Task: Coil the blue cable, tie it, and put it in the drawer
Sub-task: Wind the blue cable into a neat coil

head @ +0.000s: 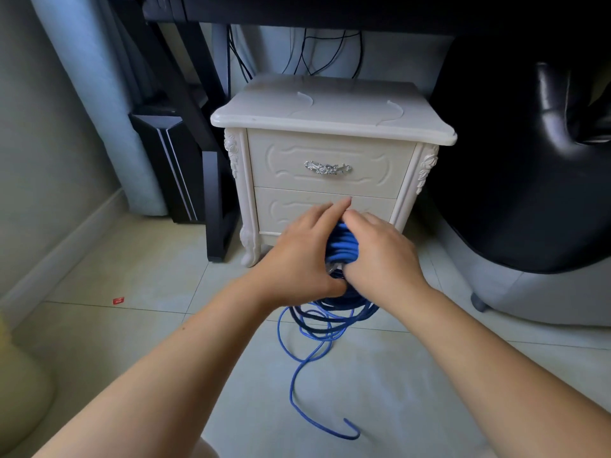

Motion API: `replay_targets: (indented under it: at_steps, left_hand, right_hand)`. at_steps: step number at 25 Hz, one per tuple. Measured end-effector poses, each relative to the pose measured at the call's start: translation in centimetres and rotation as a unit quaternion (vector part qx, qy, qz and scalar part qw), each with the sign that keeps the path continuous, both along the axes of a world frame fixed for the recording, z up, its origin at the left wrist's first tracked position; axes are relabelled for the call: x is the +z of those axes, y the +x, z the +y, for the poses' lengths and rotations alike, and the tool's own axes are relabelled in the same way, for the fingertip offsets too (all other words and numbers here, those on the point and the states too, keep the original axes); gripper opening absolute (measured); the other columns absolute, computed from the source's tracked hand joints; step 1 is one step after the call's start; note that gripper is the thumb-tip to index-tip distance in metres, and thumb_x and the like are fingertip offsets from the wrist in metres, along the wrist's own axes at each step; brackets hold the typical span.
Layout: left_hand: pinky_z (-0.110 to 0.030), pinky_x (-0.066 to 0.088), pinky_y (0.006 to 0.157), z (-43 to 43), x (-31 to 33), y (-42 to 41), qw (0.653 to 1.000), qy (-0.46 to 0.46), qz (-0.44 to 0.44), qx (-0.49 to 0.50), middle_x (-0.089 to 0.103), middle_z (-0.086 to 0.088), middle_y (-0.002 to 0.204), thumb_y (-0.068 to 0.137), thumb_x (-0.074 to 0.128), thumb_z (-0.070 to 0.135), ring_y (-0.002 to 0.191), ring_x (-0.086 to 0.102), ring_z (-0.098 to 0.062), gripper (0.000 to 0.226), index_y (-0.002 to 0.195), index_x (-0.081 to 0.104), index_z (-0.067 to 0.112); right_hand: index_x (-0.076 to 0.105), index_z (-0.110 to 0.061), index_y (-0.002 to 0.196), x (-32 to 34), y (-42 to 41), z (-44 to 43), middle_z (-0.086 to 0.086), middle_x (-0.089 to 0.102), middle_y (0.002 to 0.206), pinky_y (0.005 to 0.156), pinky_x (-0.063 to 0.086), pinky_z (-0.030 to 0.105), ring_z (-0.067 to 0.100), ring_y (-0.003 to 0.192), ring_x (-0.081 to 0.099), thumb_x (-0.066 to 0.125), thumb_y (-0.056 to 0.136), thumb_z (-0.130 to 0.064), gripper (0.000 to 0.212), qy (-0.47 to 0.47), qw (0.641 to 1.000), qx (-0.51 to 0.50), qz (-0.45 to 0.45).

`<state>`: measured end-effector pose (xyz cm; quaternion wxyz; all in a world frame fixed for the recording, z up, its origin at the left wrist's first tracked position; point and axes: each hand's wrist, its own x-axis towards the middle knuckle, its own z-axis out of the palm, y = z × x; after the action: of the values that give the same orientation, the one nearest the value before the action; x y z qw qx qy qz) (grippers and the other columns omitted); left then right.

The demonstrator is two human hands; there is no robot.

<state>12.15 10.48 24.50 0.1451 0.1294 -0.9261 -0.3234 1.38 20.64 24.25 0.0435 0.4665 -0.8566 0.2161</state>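
A bundle of blue cable is held upright between both hands in front of a white nightstand. My left hand grips the coil from the left, fingers over its top. My right hand clasps it from the right. Loose loops hang below the hands, and a free tail trails across the tiled floor toward me. The nightstand has two shut drawers: the upper drawer with a silver handle, and the lower drawer, partly hidden by my hands.
A black desk leg and a black computer case stand left of the nightstand. A black leather chair sits to the right. Dark cords hang behind the nightstand. A small red scrap lies on the floor tiles.
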Motion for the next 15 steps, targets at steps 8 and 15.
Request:
replay_targets:
  at_steps: [8, 15]
  left_hand:
    - [-0.032, 0.046, 0.067, -0.2, -0.4, -0.5, 0.992, -0.041, -0.023, 0.119, 0.058, 0.004, 0.095, 0.071, 0.066, 0.021, 0.083, 0.055, -0.020, 0.035, 0.103, 0.052, 0.020]
    - [-0.027, 0.040, 0.054, -1.1, 0.5, -0.4, 0.963, 0.171, 0.067, 0.199, 0.058, 0.005, 0.064, 0.066, 0.069, 0.003, 0.056, 0.051, -0.016, 0.026, 0.084, 0.055, 0.015]
  right_hand:
    - [0.041, -0.018, 0.129, 0.2, 0.6, -0.1, 0.001, 0.060, 0.110, 0.072, 0.026, 0.031, 0.028, 0.103, 0.053, 0.064, 0.077, -0.008, 0.058, -0.013, 0.997, 0.068, 0.020]
    - [0.044, -0.039, 0.132, 0.5, -1.0, 0.7, -0.011, 0.059, 0.120, 0.088, 0.049, 0.028, 0.011, 0.101, 0.059, 0.073, 0.071, -0.013, 0.073, -0.101, 0.958, 0.048, -0.266]
